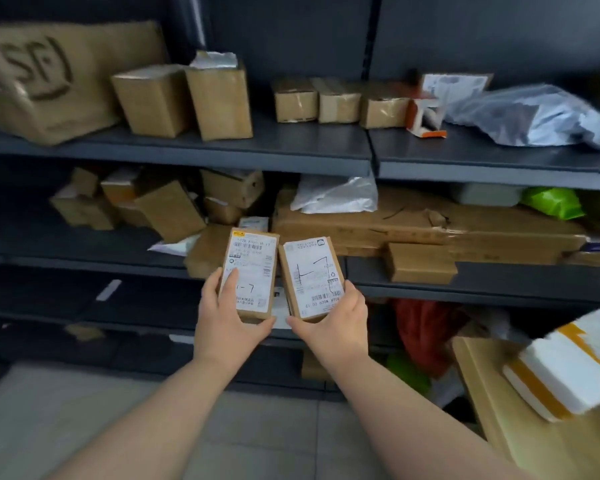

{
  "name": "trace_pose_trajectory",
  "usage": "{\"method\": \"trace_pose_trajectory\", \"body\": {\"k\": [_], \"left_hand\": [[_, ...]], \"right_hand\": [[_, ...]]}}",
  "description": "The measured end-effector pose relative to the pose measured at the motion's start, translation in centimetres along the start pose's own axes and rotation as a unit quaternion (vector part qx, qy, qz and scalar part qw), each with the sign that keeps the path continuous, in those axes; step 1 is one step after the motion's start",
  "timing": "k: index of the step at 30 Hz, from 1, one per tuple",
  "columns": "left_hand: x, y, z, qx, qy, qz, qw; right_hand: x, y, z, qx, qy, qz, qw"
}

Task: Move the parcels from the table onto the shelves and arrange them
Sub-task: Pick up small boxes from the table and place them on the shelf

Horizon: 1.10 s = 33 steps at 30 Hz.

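Left hand (227, 317): fingers wrap left box (250, 271), label up, likely for reading.
Right hand (333, 318): grips right box (312, 277) likewise, before shelf (499, 284).

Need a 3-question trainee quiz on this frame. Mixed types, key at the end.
1. True or false: the left hand and right hand hold one small box each.
2. On the top shelf, the SF carton sits at the: A) left end B) middle C) right end.
3. Fill in: the white parcel with yellow tape lies on the ____.

Key
1. True: left box, right box, both label-up.
2. A.
3. table.
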State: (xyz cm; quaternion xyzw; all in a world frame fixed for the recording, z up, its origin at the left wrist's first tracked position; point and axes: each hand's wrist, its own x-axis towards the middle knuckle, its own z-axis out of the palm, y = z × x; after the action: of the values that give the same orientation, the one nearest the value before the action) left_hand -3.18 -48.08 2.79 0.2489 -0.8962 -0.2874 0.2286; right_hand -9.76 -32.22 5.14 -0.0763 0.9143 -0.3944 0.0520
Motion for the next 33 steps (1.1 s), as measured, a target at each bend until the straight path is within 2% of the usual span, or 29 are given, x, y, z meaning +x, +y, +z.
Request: {"method": "trace_pose_trajectory", "body": {"k": [7,13,17,22,28,33], "left_hand": [[-0.4,-9.4,-6.9,0.014,0.109,-0.117,0.987],[-1.3,-13.6,-12.8,0.018,0.191,-0.194,0.962],[-2.3,-14.3,-16.0,0.065,0.251,-0.245,0.934],[-3.2,-15.9,-18.3,0.068,0.32,-0.313,0.892],[-5.2,-20.8,-22.0,0.096,0.373,-0.372,0.845],[-7.4,-27.9,-27.5,0.116,0.406,-0.419,0.803]], "right_hand": [[-0.8,-8.4,9.6,-0.012,-0.121,-0.093,0.988],[-0.1,-15.1,14.9,-0.002,-0.225,-0.198,0.954],[0.5,-19.0,17.7,-0.021,-0.276,-0.283,0.918],[-1.2,-23.3,22.1,-0.036,-0.33,-0.34,0.88],[-5.9,-27.5,28.7,-0.033,-0.382,-0.358,0.851],[-11.0,-33.2,35.8,-0.037,-0.414,-0.371,0.83]]}}
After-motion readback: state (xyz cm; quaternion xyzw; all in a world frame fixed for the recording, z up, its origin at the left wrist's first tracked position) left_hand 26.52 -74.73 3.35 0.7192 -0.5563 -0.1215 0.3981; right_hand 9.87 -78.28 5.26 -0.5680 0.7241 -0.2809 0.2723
